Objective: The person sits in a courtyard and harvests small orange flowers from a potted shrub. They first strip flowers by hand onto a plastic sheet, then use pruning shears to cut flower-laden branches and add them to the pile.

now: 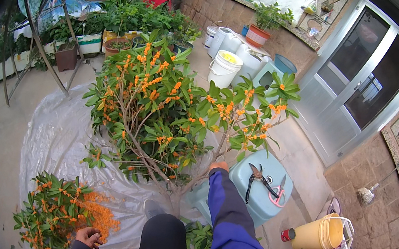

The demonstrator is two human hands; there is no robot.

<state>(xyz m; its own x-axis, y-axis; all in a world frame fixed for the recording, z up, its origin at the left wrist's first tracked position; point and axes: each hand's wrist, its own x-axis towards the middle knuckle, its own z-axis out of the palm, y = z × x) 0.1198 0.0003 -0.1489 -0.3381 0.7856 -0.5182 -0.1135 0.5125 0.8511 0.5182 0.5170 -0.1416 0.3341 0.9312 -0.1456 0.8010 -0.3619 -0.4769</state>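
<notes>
My right hand (219,165) is closed around a thin branch of a large cut osmanthus bough (154,113) with orange blossoms; its fingers are partly hidden. My left hand (89,237) hovers at the lower left, fingers loosely curled, beside a smaller leafy bunch with orange blossoms (49,210). A heap of loose orange blossoms (102,216) lies just above it on a clear plastic sheet (53,132). Black-handled pruning shears (259,179) and pink-handled scissors (279,194) rest on a pale blue plastic stool (249,206) to the right of the bough.
A yellow bucket (313,232) lies tilted at the right beside a red can (287,235). Leafy cuttings (204,242) lie by my leg. A white bucket (224,70) and plastic jugs stand behind the bough. A metal frame (37,36) stands at the left, near planters. A metal door (358,83) is at the upper right.
</notes>
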